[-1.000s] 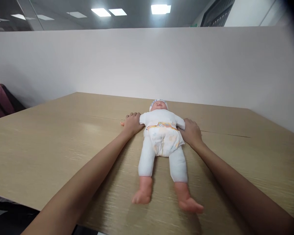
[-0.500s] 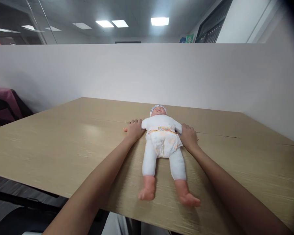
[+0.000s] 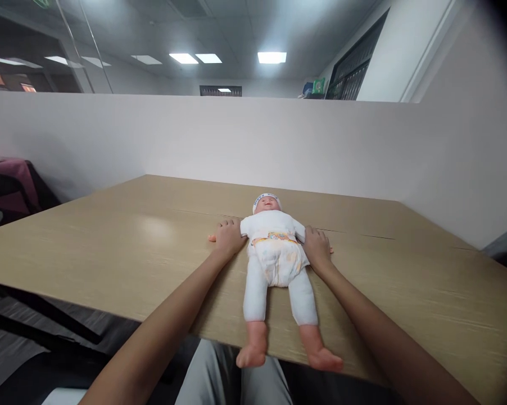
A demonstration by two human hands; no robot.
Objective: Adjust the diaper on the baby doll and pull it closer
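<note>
fingers (image 3: 227,224) on doll (image 3: 274,226), partition (image 3: 236,140) behind table (image 3: 110,253)

- Seemingly an office
- Pale partition (image 3: 194,140) behind the wood-toned surface (image 3: 110,242), room visible above it
- Rectangular light panels (image 3: 272,57) in the ceiling (image 3: 232,34)
- Grey floor (image 3: 0,354)

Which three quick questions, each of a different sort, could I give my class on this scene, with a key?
1. True or false: the baby doll lies face down on the table.
2. Choose one. What covers the doll's hips?
A) a skirt
B) a diaper
C) a towel
3. Short answer: what does the person's left hand rest on?

Key:
1. False; it lies face up.
2. B
3. The doll's arm on that side.
</note>
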